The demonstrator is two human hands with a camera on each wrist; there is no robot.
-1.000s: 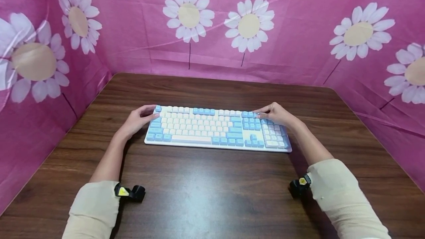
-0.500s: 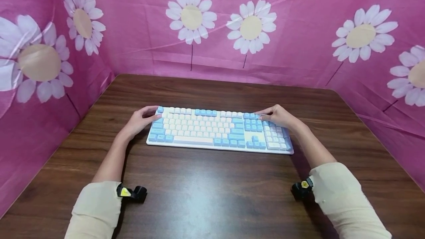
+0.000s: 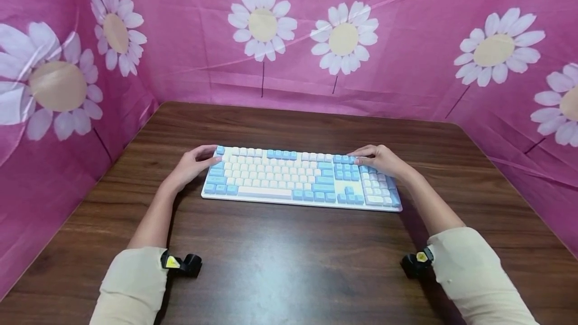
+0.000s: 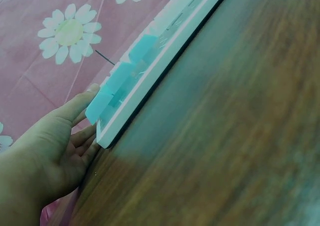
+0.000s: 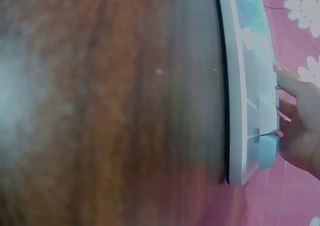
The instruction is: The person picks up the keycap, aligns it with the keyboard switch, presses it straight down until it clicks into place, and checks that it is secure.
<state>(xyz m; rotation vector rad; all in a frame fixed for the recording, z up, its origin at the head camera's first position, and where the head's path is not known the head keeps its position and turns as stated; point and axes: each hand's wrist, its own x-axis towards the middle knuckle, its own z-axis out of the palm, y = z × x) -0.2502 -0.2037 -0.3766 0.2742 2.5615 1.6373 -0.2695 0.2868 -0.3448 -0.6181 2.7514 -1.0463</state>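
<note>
A full-size keyboard [image 3: 266,170] with white and light-blue keycaps lies on the brown wood-grain table, its front edge towards me. My left hand [image 3: 187,167] grips its left end near the far corner. In the left wrist view the thumb of the left hand [image 4: 55,148] lies over the blue keys, and the other fingers reach to the keyboard's side and underside. At the far edge on the right, my right hand [image 3: 383,159] holds the keyboard, thumb over the keys above the number pad. Those other fingertips are partly hidden behind the board.
The table [image 3: 271,260] extends around the keyboard on every side. A pink cloth [image 3: 180,24] printed with white daisies hangs behind the table and along both sides. Black wrist mounts sit at the left sleeve [image 3: 128,285] and right sleeve [image 3: 469,265].
The whole head view has shifted slightly, so table, cloth and keyboard all appear a little further right and lower. Both hands keep their hold on the keyboard.
</note>
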